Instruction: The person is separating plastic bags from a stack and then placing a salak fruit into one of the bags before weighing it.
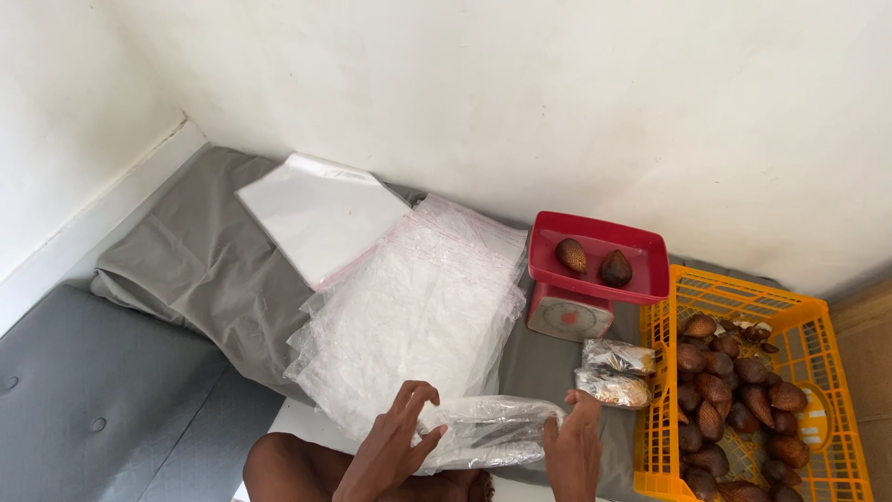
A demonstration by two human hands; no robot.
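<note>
A crinkled clear plastic bag [488, 430] lies stretched sideways between the person's two hands at the bottom of the view, just in front of a bare knee [288, 465]. Its film is thin, glossy and wrinkled, with something dark showing faintly through it. The left hand [390, 446] pinches the bag's left end, thumb and fingers curled narrowly around the gathered film. The right hand [574, 451] presses against the bag's right end with fingers fairly straight and close together; whether it truly grips the film cannot be told.

Just beyond the bag lies a loose stack of clear zip bags [418, 307], flat, rectangular and slightly frosted, with thin pink seal lines along the edges. Behind it rests a smooth white packet of sheets [316, 209]. Both sit on a soft grey cloth [195, 260] spread over a padded grey mat [84, 390].

To the right stands a small kitchen scale [569, 311] with a round dial and a red rectangular tray [650, 265] holding two scaly brown fruits [593, 262]. Two filled bags [615, 374] lie near the right hand, beside a yellow plastic lattice crate [799, 321] containing many more pointed, scaly brown fruits [734, 400].
</note>
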